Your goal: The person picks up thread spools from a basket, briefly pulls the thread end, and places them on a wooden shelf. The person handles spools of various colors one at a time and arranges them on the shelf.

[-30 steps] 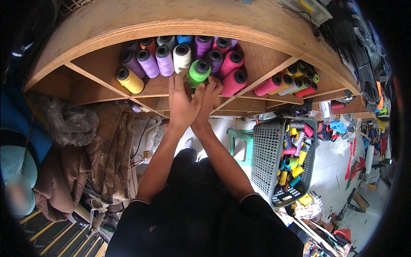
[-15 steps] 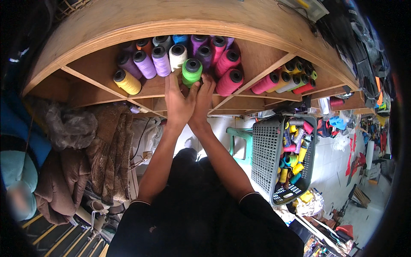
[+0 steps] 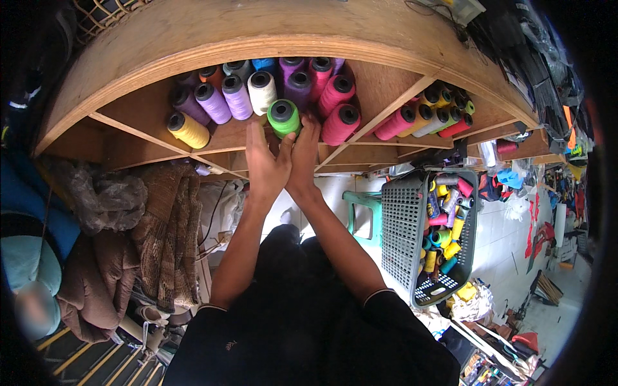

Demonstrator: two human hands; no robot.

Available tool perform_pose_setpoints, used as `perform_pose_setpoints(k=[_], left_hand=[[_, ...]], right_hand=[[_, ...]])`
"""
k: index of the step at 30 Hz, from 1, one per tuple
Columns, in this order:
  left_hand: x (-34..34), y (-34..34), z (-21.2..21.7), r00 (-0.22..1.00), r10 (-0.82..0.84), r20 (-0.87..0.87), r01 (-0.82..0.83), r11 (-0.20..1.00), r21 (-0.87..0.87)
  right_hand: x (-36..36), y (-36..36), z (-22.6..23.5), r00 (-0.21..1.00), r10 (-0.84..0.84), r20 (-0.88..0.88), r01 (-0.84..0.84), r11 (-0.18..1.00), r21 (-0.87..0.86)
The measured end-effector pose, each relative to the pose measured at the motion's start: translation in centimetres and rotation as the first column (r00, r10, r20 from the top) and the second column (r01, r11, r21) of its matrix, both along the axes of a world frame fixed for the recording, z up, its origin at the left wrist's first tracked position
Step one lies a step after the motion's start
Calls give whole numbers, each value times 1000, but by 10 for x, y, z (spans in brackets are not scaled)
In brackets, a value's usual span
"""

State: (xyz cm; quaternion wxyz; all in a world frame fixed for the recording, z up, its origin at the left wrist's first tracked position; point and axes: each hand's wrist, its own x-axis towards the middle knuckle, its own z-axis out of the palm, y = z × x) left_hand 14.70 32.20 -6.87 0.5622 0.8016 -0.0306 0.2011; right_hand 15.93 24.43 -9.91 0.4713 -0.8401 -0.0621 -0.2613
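A green thread cone [image 3: 284,121] with a black top stands at the front of a wooden shelf compartment, between my two hands. My left hand [image 3: 266,161] is against its left and near side, thumb across the front. My right hand [image 3: 304,153] presses along its right side, fingers pointing up into the shelf. The hands touch each other below the cone, and its base is partly hidden by them. Close behind stand a white cone [image 3: 262,98] and a dark purple cone [image 3: 298,90]. A pink cone [image 3: 340,125] is just right of my right hand.
Lilac cones [image 3: 237,101] and a yellow cone [image 3: 188,131] fill the left of the compartment. Beyond a wooden divider [image 3: 386,114] are more cones. A grey plastic basket [image 3: 402,238] of mixed spools stands at right, beside a green stool [image 3: 365,209]. Brown cloth [image 3: 166,231] hangs at left.
The view has shifted slightly. The green cone sits a little nearer to me relative to the white cone, and both hands remain around it.
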Motion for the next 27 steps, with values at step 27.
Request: perform_pose_setpoints(k=[27], left_hand=[[16, -25, 2, 997, -36, 66, 21, 974, 225]], right_hand=[[-49, -30, -2, 994, 69, -79, -64, 996, 61]])
